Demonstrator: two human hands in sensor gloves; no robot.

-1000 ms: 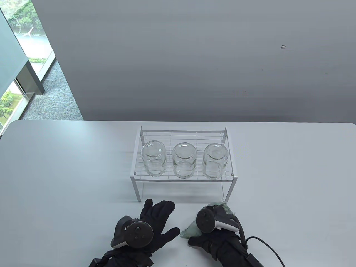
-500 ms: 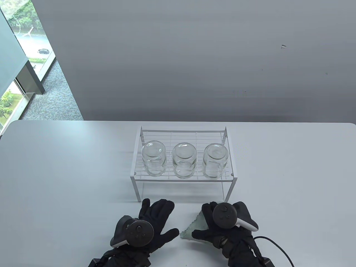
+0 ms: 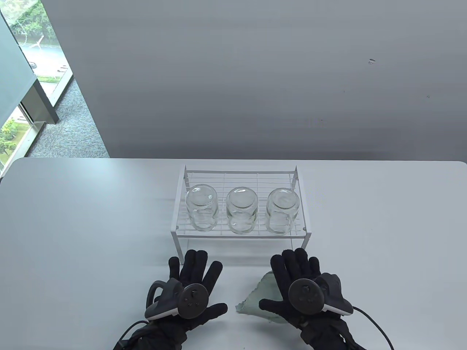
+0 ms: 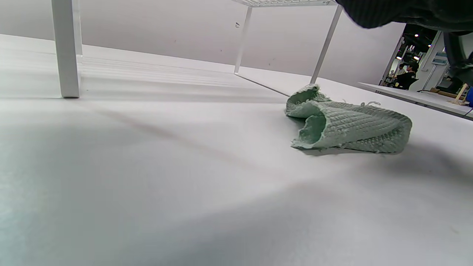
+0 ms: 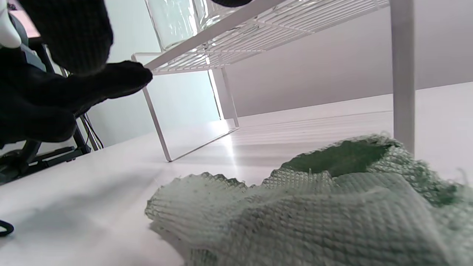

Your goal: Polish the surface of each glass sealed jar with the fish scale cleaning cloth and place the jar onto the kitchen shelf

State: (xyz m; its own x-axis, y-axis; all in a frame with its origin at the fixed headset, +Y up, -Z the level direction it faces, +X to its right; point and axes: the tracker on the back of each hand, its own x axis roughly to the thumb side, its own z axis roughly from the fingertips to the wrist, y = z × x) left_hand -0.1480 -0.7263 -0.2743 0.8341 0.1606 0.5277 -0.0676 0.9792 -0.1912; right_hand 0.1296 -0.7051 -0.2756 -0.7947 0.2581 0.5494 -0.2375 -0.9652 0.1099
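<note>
Three clear glass jars stand upside down in a row on the white wire shelf [image 3: 240,171]: a left jar [image 3: 201,212], a middle jar [image 3: 240,214] and a right jar [image 3: 282,210]. The pale green fish scale cloth [image 3: 261,296] lies crumpled on the table in front of the shelf, also in the left wrist view as the cloth [image 4: 347,123] and in the right wrist view as the cloth [image 5: 317,207]. My right hand [image 3: 297,269] hovers flat above it with fingers spread, holding nothing. My left hand [image 3: 195,268] is flat and spread beside it, empty.
The white table [image 3: 73,226] stretches wide on both sides of the shelf. The shelf's legs [image 4: 66,48] stand just ahead of my fingertips. A cable [image 3: 375,324] trails from my right wrist. A window and carpet lie beyond the table's far left.
My right hand let go of the cloth, turned palm down and spread its fingers over it. My left hand flattened and its fingers spread, shifting slightly forward.
</note>
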